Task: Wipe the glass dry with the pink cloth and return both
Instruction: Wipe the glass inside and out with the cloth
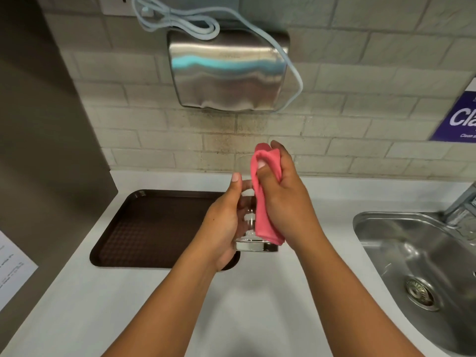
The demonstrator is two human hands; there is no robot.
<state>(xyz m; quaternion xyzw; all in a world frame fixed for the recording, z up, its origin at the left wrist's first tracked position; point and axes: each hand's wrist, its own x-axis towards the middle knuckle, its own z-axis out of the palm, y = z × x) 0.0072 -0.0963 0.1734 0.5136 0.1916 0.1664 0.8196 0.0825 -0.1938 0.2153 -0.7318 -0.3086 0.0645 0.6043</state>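
Observation:
A clear drinking glass is held up above the white counter, its thick base toward me and its rim toward the wall. My left hand grips it from the left, thumb along the side. My right hand presses the folded pink cloth against the glass's right side, with the thumb pinning the cloth near the rim. Much of the glass is hidden behind the cloth and fingers.
A dark brown tray lies on the white counter to the left, under my left hand. A steel sink with a tap is at the right. A metal hand dryer hangs on the tiled wall.

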